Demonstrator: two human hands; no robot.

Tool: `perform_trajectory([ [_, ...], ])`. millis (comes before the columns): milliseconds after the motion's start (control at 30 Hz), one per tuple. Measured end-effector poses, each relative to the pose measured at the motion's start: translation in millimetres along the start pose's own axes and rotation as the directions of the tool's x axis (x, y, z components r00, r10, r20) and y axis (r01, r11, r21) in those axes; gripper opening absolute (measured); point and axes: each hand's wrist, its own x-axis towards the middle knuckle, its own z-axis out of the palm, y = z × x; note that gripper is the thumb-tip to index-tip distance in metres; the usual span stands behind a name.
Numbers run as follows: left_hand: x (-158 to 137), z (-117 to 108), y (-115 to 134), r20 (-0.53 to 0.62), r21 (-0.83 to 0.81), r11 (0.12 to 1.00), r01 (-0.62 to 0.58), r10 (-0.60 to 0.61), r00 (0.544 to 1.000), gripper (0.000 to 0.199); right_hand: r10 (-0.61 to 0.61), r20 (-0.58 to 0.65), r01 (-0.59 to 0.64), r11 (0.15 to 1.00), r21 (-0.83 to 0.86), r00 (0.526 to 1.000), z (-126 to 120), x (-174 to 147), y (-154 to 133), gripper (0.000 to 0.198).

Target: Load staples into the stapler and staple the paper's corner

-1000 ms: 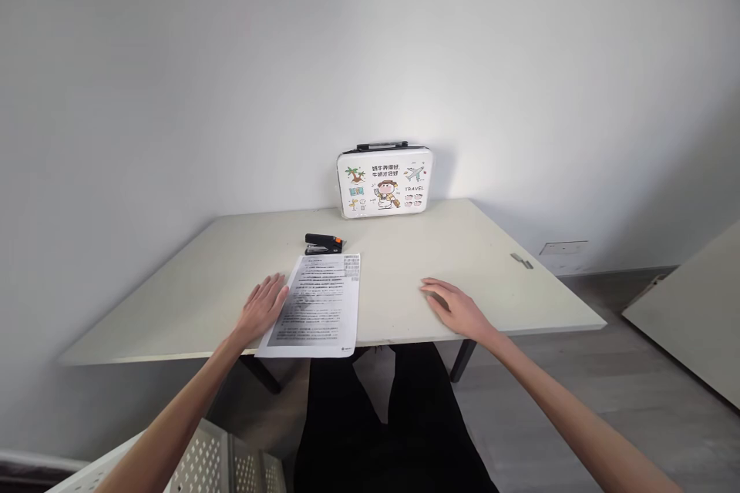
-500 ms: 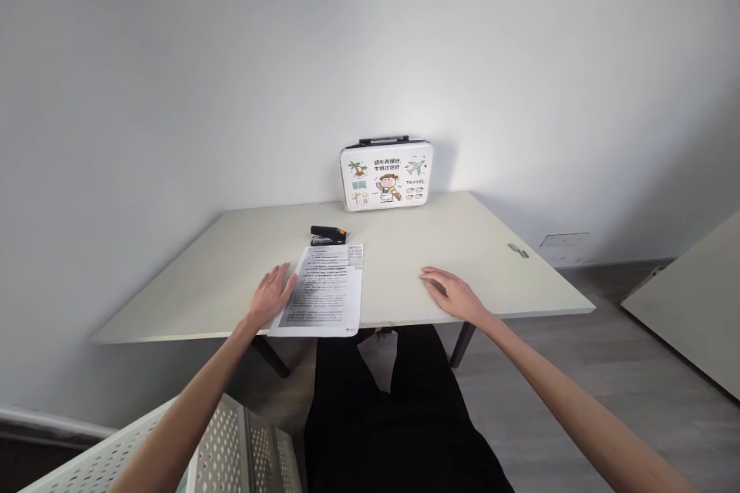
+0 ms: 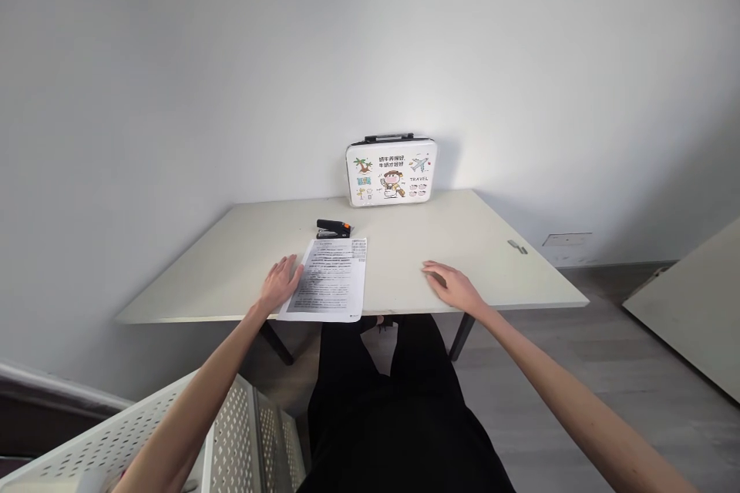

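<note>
My left hand (image 3: 280, 283) lies flat near the table's front edge, its thumb side at the left edge of a printed sheet of paper (image 3: 329, 285). Whether there is more than one sheet, I cannot tell. Just beyond the paper's far edge rests a black stapler (image 3: 334, 229) with an orange patch. To the right of the paper, my right hand (image 3: 454, 286) rests on the table with loosely bent fingers, holding nothing. Both hands are open and apart from the stapler.
A white case (image 3: 391, 173) with cartoon prints and a black handle stands against the wall. Small grey pieces (image 3: 517, 247) lie on the right of the white table (image 3: 416, 235). Below left is a perforated white basket (image 3: 231, 431). A white panel (image 3: 694, 316) stands at far right.
The view has shifted slightly, so the table, paper and case sit a little higher and further right. Both hands keep about the same places on the table.
</note>
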Motion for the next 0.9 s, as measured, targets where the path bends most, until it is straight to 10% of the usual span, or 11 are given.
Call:
perform_trajectory([
  [667, -3, -2, 3, 0.009, -0.015, 1.0, 0.015, -0.015, 1.0, 0.068, 0.005, 0.007, -0.005, 1.0, -0.009, 1.0, 1, 2, 0, 0.035],
  [900, -3, 2, 1, 0.01, -0.011, 1.0, 0.013, -0.013, 1.0, 0.067, -0.139, 0.009, 0.14, 0.985, -0.1, 0.99, 17, 47, -20, 0.036],
])
